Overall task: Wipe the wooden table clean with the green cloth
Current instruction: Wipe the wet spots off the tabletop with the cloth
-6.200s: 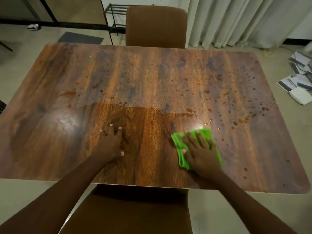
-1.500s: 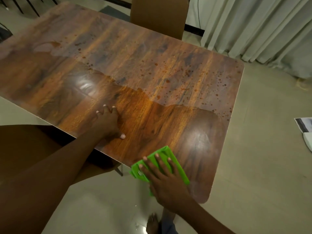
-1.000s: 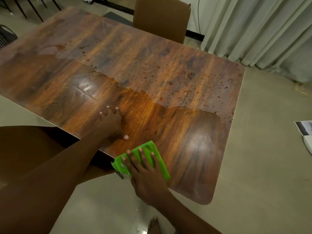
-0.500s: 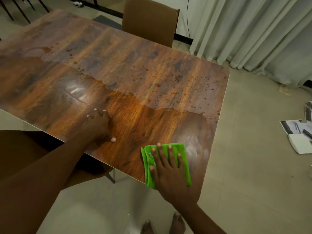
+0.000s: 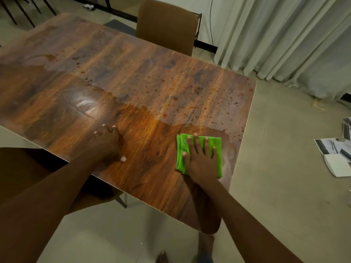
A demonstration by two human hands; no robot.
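Head view, looking down at an angle.

Wooden tabletop (image 5: pixel 133 76): rectangular, rounded corners, dark reddish-brown grain, fills most of the view. Near strip looks darker and glossy, with a bright glare patch (image 5: pixel 85 105) left of centre. Far portion is duller and carries many small reddish-brown spots (image 5: pixel 197 90), densest toward the right end. An irregular boundary between the two zones runs roughly left to right across the middle.

Curtain (image 5: pixel 284 38): pale, pleated, hangs to the floor at upper right.

Floor (image 5: pixel 284 186): light tile, right of and below the tabletop.

Chair (image 5: pixel 166 25): brown backrest, beyond the far edge. A second brown seat (image 5: pixel 17 166) sits under the near edge at left.

Papers (image 5: pixel 334 154): scattered on the floor at far right, well apart from the tabletop.

Left hand (image 5: pixel 107 145): palm down on the glossy strip near the near edge, fingers spread loosely, thumb out to the right. Holds nothing.

Right hand (image 5: pixel 201 160): flat, palm down on the green cloth (image 5: pixel 218 149), fingers extended and slightly spread, pressing it against the surface.

Green cloth: folded into a rough rectangle, bright green, lying on the tabletop near its right end, just at the edge of the spotted zone. Cloth margins show left, right and ahead of the fingers.

Bare feet (image 5: pixel 205 245): partly visible on the floor below the near right corner.
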